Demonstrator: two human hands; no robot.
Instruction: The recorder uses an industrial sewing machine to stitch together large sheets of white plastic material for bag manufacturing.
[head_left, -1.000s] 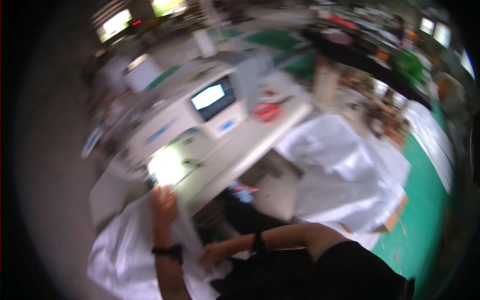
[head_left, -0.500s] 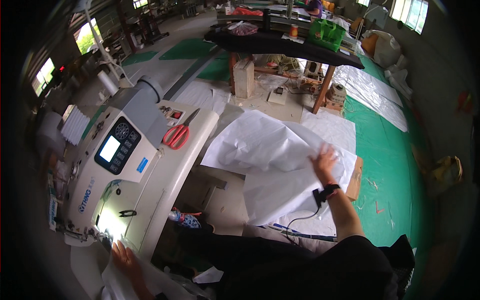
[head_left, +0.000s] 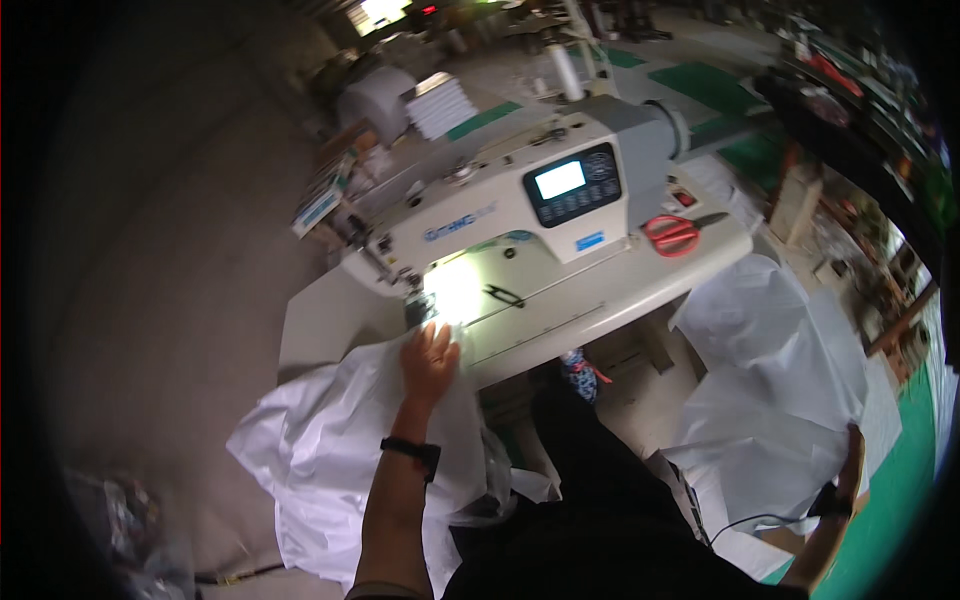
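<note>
A white sewing machine (head_left: 480,215) with a lit work area stands on its white table (head_left: 600,315). My left hand (head_left: 430,362) lies on a white sheet (head_left: 350,430) just in front of the needle area, its fingers stretched toward it. That sheet hangs in folds below the table edge. At the right, my right hand (head_left: 855,455) is seen edge-on beside a stack of white sheets (head_left: 760,400); its fingers are blurred and mostly hidden. A dark band with a cable is on the right wrist. Another dark band sits on the left wrist.
Red-handled scissors (head_left: 672,236) and small black thread snips (head_left: 503,296) lie on the machine table. Behind stand a stack of white folded material (head_left: 441,105) and a large roll (head_left: 375,105). Green sheeting (head_left: 905,490) covers floor at the right. Clear plastic (head_left: 130,520) lies at lower left.
The view has turned left, bringing the machine to the middle. My left hand stays by the needle area. My right hand, spread over the white sheets before, now shows edge-on at their right side.
</note>
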